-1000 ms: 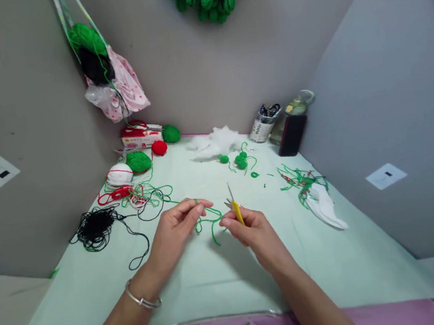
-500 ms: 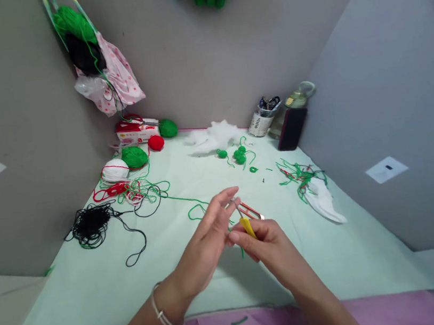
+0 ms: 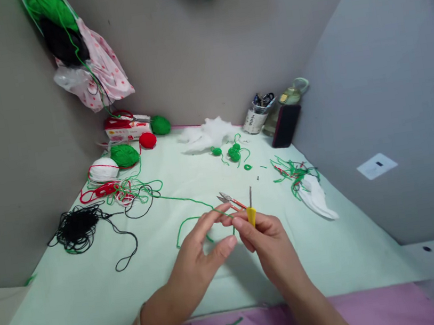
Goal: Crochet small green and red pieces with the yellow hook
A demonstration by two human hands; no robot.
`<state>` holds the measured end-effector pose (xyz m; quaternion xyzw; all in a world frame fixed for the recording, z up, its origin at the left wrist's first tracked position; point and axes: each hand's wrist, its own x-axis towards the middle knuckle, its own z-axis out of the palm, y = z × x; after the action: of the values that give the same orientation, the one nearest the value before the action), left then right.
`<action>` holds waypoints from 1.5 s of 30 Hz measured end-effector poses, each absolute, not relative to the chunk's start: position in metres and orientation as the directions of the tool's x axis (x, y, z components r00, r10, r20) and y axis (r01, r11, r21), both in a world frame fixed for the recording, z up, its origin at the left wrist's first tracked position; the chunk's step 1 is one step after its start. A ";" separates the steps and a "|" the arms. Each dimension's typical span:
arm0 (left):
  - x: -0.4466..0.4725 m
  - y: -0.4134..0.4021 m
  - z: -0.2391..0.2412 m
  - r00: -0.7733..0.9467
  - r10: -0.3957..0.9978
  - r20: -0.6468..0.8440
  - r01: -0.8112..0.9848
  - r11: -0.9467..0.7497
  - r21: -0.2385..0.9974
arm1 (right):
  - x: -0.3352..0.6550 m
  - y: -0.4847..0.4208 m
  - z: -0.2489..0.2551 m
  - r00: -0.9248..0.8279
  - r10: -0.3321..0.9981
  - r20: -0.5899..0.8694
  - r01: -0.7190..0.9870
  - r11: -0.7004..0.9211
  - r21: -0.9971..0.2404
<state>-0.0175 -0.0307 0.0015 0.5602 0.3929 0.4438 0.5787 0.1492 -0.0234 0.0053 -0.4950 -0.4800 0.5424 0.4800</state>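
My right hand (image 3: 268, 241) is closed around a yellow-handled crochet hook (image 3: 251, 211) whose metal tip points up. My left hand (image 3: 203, 250) sits just left of it, fingers pinching the green yarn strand (image 3: 187, 223) that loops on the pale green table cover (image 3: 78, 295) and runs back toward the yarn tangle. A small pair of red-handled scissors (image 3: 230, 201) lies on the cover just beyond my fingers. A bracelet is on my left wrist.
Black yarn pile (image 3: 75, 228) at left; white (image 3: 103, 169), green (image 3: 124, 155) and red (image 3: 148, 140) yarn balls and a box (image 3: 125, 129) at back left. White stuffing (image 3: 208, 131), small green crochet pieces (image 3: 234, 153), a jar of tools (image 3: 255, 117), a dark phone (image 3: 286, 126), yarn scraps with white cloth (image 3: 309, 187) at right.
My hands drew together and my left hand shifted right to meet the hook. The scissors now lie on the cover beyond my fingers. The camera tilted slightly, shifting the scene left and up.
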 end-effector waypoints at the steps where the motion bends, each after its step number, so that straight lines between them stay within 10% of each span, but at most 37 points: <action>1: -0.017 -0.030 0.003 0.304 0.953 -0.013 -0.155 0.063 0.986 | 0.146 -0.024 0.005 -0.041 0.997 -0.065 -0.032 -0.067 -0.997; 6: -0.014 -0.029 0.003 0.227 0.970 -0.089 -0.392 0.174 0.903 | 0.134 -0.026 0.007 -0.062 0.997 -0.040 -0.032 -0.042 -0.999; 18: -0.023 -0.023 0.009 0.156 0.981 -0.115 -0.283 0.156 0.946 | 0.166 -0.033 0.015 -0.007 0.941 0.339 0.031 0.339 -0.940; 27: -0.020 -0.020 -0.003 0.344 0.915 -0.212 -0.252 0.308 0.918 | 0.162 -0.031 0.011 -0.448 0.668 0.594 0.551 0.730 -0.404; 34: -0.027 -0.020 -0.001 0.481 0.868 -0.124 -0.390 0.338 0.857 | 0.163 -0.036 0.001 -0.249 0.951 0.182 0.013 0.191 -0.981; 39: -0.023 -0.027 0.001 0.443 0.891 -0.102 -0.600 0.380 0.704 | 0.150 -0.043 -0.010 -0.216 0.948 0.234 -0.302 0.163 -0.939; 45: -0.020 -0.031 0.003 0.391 0.910 -0.139 -0.670 0.385 0.634 | 0.141 -0.053 -0.007 -0.108 0.884 0.455 -0.107 0.445 -0.889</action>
<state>-0.0201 -0.0314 0.0030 0.2475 0.2418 0.4961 0.7963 0.1414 -0.0533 -0.0066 -0.3167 -0.6136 0.4211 0.5881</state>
